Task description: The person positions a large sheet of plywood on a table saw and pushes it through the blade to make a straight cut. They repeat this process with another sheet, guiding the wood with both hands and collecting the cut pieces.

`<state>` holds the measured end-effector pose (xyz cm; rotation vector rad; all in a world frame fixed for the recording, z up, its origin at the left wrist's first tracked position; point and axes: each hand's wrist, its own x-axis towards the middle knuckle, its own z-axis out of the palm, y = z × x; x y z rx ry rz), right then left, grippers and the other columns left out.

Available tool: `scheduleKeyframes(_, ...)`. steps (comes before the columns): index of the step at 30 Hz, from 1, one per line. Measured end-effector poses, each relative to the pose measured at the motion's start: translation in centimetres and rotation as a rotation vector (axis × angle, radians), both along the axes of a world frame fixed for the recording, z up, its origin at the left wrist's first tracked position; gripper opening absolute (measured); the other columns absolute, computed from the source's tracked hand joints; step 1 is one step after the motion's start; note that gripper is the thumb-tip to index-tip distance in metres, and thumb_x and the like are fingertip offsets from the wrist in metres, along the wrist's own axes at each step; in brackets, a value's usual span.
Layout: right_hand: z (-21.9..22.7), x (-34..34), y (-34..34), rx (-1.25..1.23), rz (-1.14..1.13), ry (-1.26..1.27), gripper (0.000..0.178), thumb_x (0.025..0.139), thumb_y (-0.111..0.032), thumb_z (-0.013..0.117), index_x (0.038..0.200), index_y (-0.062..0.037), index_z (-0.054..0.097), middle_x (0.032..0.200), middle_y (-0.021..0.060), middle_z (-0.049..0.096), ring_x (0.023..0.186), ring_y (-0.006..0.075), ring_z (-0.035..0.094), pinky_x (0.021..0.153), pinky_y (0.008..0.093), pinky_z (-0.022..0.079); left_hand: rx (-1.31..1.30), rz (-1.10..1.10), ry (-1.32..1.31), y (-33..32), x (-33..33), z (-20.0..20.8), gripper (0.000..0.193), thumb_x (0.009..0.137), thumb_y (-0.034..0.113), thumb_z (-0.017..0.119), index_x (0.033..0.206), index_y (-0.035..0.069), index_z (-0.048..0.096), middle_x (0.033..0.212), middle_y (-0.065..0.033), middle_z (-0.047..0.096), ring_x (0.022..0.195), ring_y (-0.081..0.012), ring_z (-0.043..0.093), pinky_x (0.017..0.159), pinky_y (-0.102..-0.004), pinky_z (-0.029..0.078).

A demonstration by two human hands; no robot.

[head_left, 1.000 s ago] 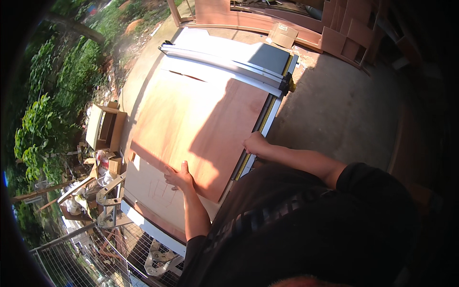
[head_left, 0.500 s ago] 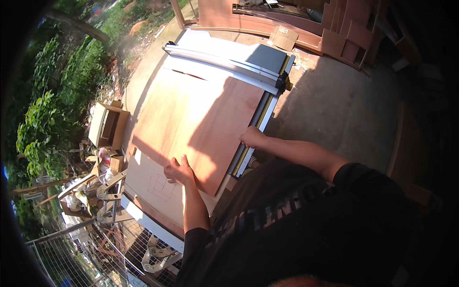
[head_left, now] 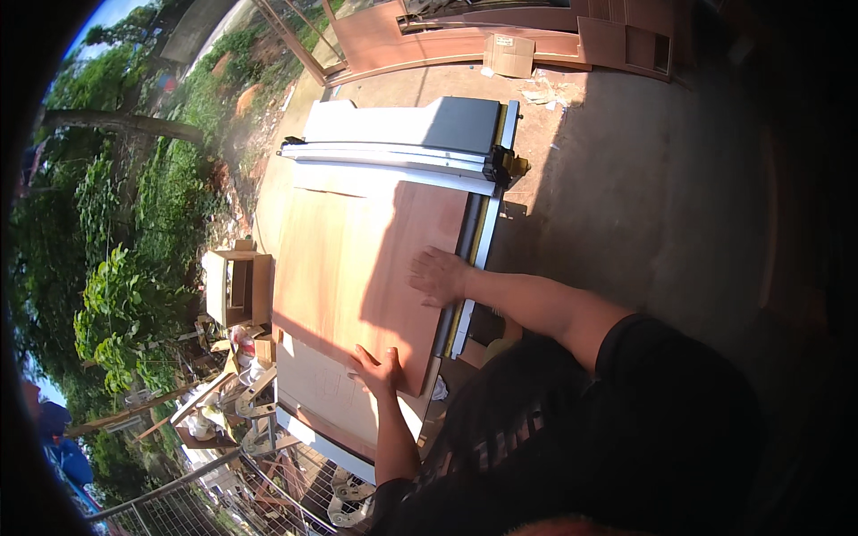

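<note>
A large reddish-brown wooden panel [head_left: 335, 259] lies flat on a table saw, its far edge close to the long metal rip fence [head_left: 384, 161]. Over the panel's right part, my right hand [head_left: 438, 275] rests palm down with fingers spread. My left hand [head_left: 377, 371] is at the panel's near edge, thumb and fingers apart, touching it. Beneath that edge shows a paler board [head_left: 317, 371] with faint pencil lines. The front guide rail [head_left: 474, 268] runs along the right side. No saw blade can be made out.
A dark fence clamp with a yellowish knob [head_left: 509, 167] juts out at the right end. Reddish wooden frames [head_left: 375, 45] and a cardboard box [head_left: 509, 56] stand beyond the saw. At left are an open wooden box [head_left: 239, 286], scrap and a wire mesh barrier [head_left: 206, 496].
My right hand has gone from a closed grip at the rail-side edge to lying flat on the panel. The slit by the fence no longer shows. The whole view has shifted.
</note>
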<state>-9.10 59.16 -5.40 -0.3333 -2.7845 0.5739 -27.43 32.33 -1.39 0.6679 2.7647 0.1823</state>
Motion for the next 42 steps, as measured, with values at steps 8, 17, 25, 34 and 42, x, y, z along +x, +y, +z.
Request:
scheduleKeyframes(8, 0.7, -0.3, -0.1, -0.06, -0.169, 0.177, 0.028, 0.088, -0.033, 0.06, 0.107, -0.0136, 0.066, 0.117, 0.0089, 0.059, 0.12, 0.0281, 0.049, 0.107, 0.0439, 0.036, -0.051, -0.325, 0.132, -5.7, 7.5, -2.3, 0.132, 0.056, 0.051, 0.093, 0.161, 0.014, 0.022, 0.159, -0.0403, 0.006, 0.146, -0.0586, 0.015, 0.115, -0.063, 0.026)
scheduleKeyframes(17, 0.7, -0.8, 0.5, 0.046, -0.257, 0.26, 0.027, 0.085, -0.027, 0.056, 0.105, -0.0135, 0.068, 0.128, 0.0088, 0.057, 0.117, 0.0258, 0.05, 0.107, 0.0417, 0.035, -0.009, -0.395, 0.288, -6.2, 6.0, -4.2, 0.114, 0.071, 0.078, 0.068, 0.157, 0.012, 0.03, 0.153, -0.044, 0.019, 0.136, -0.0633, 0.029, 0.108, -0.0677, 0.032)
scheduleKeyframes(25, 1.4, -1.1, 1.6, -0.029, -0.185, 0.28, 0.029, 0.083, -0.028, 0.058, 0.098, -0.009, 0.072, 0.126, 0.0114, 0.059, 0.124, 0.0295, 0.049, 0.112, 0.0474, 0.032, 0.067, -0.43, 0.351, -6.6, 5.1, -5.1, 0.115, 0.067, 0.076, 0.074, 0.157, 0.018, 0.031, 0.154, -0.0416, 0.021, 0.134, -0.0628, 0.033, 0.106, -0.0679, 0.034)
scheduleKeyframes(34, 1.4, -2.4, 1.7, -0.054, -0.173, 0.324, 0.03, 0.08, -0.027, 0.06, 0.099, -0.0072, 0.073, 0.126, 0.0132, 0.06, 0.128, 0.0316, 0.049, 0.114, 0.0508, 0.031, 0.084, -0.41, 0.384, -6.1, 4.6, -5.3, 0.114, 0.065, 0.074, 0.076, 0.156, 0.017, 0.036, 0.156, -0.0403, 0.021, 0.135, -0.0612, 0.033, 0.108, -0.0669, 0.033)
scheduleKeyframes(42, 1.2, -3.5, 2.0, -0.013, -0.193, 0.344, 0.031, 0.08, -0.026, 0.059, 0.099, -0.0056, 0.072, 0.122, 0.0128, 0.062, 0.125, 0.0303, 0.051, 0.113, 0.0497, 0.033, 0.052, -0.345, 0.345, -4.8, 4.0, -4.3, 0.11, 0.067, 0.077, 0.071, 0.15, 0.009, 0.047, 0.155, -0.0398, 0.023, 0.135, -0.0602, 0.034, 0.107, -0.0663, 0.034)
